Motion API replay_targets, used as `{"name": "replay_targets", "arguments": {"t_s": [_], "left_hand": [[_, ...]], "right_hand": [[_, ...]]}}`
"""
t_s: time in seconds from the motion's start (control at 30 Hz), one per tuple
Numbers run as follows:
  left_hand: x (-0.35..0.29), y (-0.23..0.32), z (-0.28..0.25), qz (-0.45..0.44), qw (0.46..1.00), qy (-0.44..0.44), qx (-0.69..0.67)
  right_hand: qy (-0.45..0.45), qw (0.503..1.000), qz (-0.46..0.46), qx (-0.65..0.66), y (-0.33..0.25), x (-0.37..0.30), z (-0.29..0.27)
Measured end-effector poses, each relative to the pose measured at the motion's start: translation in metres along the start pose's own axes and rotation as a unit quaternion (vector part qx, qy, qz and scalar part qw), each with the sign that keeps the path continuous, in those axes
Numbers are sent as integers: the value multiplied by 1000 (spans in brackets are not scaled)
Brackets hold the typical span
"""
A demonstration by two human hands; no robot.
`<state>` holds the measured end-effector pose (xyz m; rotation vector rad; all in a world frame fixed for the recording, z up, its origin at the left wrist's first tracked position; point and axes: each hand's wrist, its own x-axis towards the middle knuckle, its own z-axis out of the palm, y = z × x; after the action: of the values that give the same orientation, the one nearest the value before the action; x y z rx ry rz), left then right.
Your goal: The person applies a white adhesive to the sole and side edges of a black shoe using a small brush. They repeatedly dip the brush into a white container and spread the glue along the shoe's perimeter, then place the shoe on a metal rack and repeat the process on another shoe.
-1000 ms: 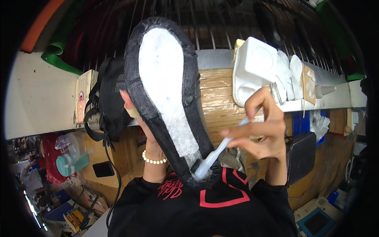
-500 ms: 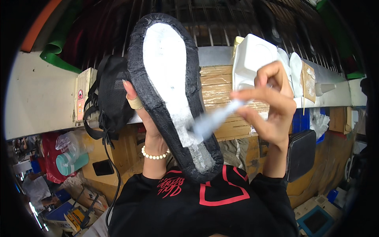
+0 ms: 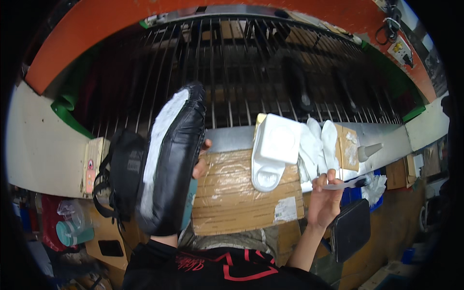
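Observation:
My left hand (image 3: 202, 162) is wrapped round a black shoe upper (image 3: 178, 164), which stands tilted on its side above the cardboard. Its white sole face (image 3: 163, 125) is turned to the left, and a teal part (image 3: 189, 203) shows behind its heel end. Most of that hand is hidden behind the shoe. Off to the right, my right hand (image 3: 323, 205) pinches a small brush (image 3: 340, 185) with a whitish handle. The brush's dark bristles point right, away from the shoe.
Flattened cardboard (image 3: 237, 193) covers the work surface, with a white plastic container (image 3: 278, 140) at its far edge. White sole-shaped pieces (image 3: 329, 142) and a grey nozzle (image 3: 370, 152) lie right of it. A black bag (image 3: 124, 169) sits left; a metal-rod rack (image 3: 227, 92) spans the back.
The brush has gone from the sole face out to the right. My left hand has turned the shoe sideways and moved it left and down in the picture. The view now takes in more of the rack.

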<state>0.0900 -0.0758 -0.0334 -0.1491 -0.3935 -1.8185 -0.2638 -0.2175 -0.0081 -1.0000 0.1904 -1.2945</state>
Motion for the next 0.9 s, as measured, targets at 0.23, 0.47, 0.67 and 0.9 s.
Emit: {"name": "replay_targets", "arguments": {"t_s": [0.23,0.47,0.67,0.9], "left_hand": [[70,67,-57,93,932,196,-291],[136,127,-136,241,862,324,-307],[103,138,-155,305,813,312,-386],[137,130,-95,298,846,436,73]], "right_hand": [[90,990,-38,-104,-13,7,-27],[156,983,-1,-100,-12,8,-22],[162,985,11,-59,7,4,-25],[183,983,8,-5,13,14,-39]]}}
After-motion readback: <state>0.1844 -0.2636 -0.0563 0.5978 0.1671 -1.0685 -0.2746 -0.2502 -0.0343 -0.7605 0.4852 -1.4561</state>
